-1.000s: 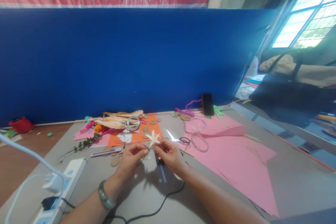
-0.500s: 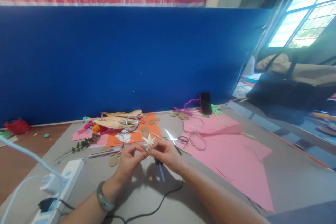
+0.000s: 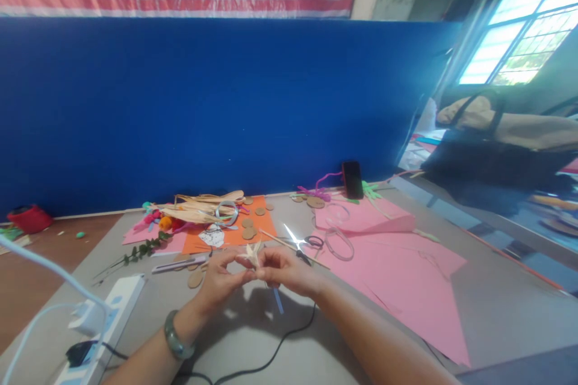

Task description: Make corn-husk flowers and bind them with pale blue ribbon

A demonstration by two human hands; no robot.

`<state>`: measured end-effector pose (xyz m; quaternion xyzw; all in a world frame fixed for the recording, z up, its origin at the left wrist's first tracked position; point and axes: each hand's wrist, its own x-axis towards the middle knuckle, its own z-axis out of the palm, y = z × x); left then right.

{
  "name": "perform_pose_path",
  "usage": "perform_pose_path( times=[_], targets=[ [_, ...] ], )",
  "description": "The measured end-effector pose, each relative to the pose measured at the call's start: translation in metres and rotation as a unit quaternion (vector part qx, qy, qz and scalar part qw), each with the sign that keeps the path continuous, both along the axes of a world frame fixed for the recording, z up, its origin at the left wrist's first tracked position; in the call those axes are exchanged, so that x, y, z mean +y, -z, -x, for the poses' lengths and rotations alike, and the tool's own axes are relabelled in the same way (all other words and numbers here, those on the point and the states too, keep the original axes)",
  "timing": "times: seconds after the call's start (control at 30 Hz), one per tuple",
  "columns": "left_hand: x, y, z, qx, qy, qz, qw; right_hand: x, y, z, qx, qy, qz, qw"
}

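Between my fingertips, above the grey table, is a small pale cream flower (image 3: 251,252) with pointed petals that look like dried husk. My left hand (image 3: 221,277) pinches it from the left, and my right hand (image 3: 286,271) grips its base from the right. Both hands are closed and nearly touch. A dark tool with a cable lies partly hidden behind my right hand, and a translucent glue stick (image 3: 277,301) shows below the fingers. Just beyond the right hand lie open scissors (image 3: 300,240) and a thin wooden stick (image 3: 271,234).
Pink paper sheets (image 3: 406,271) spread to the right. Orange paper (image 3: 194,243) bears dried husks (image 3: 194,212), a tape roll and cork discs. A utility knife (image 3: 176,264), green sprig (image 3: 144,249) and power strip (image 3: 120,301) lie left. A phone (image 3: 352,180) leans on the blue partition (image 3: 226,102).
The flower has tilted leftward and sits slightly lower, its petals less upright. My fingers have shifted round it, the right hand turning a little more over its base.
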<state>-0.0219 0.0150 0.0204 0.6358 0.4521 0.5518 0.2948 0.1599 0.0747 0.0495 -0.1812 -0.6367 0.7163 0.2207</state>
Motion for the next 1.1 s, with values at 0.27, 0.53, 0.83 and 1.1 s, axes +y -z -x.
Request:
perform_pose_path(
  times=[0.27,0.53,0.83,1.1],
  targets=[
    [-0.001,-0.001,-0.001,-0.029,-0.004,0.033,0.999,-0.005,-0.001,0.003,0.025,-0.004,0.031,0.999],
    [0.003,0.008,-0.002,-0.080,0.000,0.026,0.996,-0.008,-0.002,0.006,0.040,0.036,0.004,0.999],
    [0.007,0.014,-0.002,-0.135,-0.021,0.096,0.986,-0.011,0.000,0.008,0.053,0.088,-0.030,0.994],
    [0.004,0.003,-0.001,-0.183,-0.075,0.164,0.966,-0.006,0.005,0.008,0.056,0.107,-0.015,0.993]
  ],
)
